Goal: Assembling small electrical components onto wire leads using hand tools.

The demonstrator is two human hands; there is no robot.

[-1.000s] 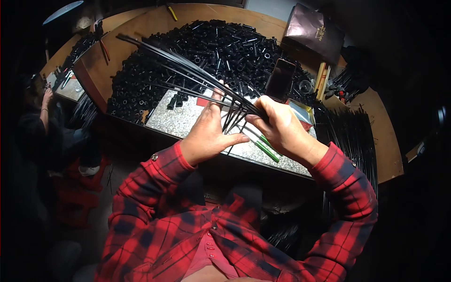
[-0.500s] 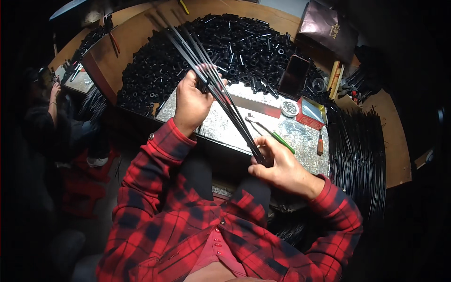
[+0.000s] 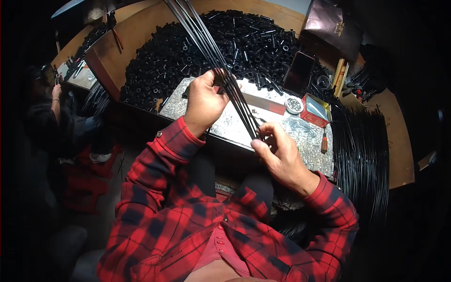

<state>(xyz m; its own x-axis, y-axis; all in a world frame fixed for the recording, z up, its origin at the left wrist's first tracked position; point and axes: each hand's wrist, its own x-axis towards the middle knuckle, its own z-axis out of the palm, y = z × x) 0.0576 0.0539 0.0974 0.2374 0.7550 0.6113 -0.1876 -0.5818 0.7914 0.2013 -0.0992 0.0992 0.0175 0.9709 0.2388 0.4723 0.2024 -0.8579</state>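
Left hand (image 3: 204,101) closed around a bundle of thin black rods (image 3: 221,66), centre frame, running toward the upper edge. Right hand (image 3: 282,157) pinches the bundle's lower end between thumb and fingers. Behind, the wooden table (image 3: 136,33) carries a heap of short black tubes (image 3: 225,44). Small round tin (image 3: 294,105), right of centre, holds tiny pale parts; red tray (image 3: 314,109) just beside it, contents unclear.

Left hand (image 3: 205,101) raised ahead of chest, fingers curled shut, back of hand toward camera; right hand (image 3: 282,157) lower and nearer body, fingertips pinched together, thumb up; both forearms in red-black plaid sleeves, elbows bent.
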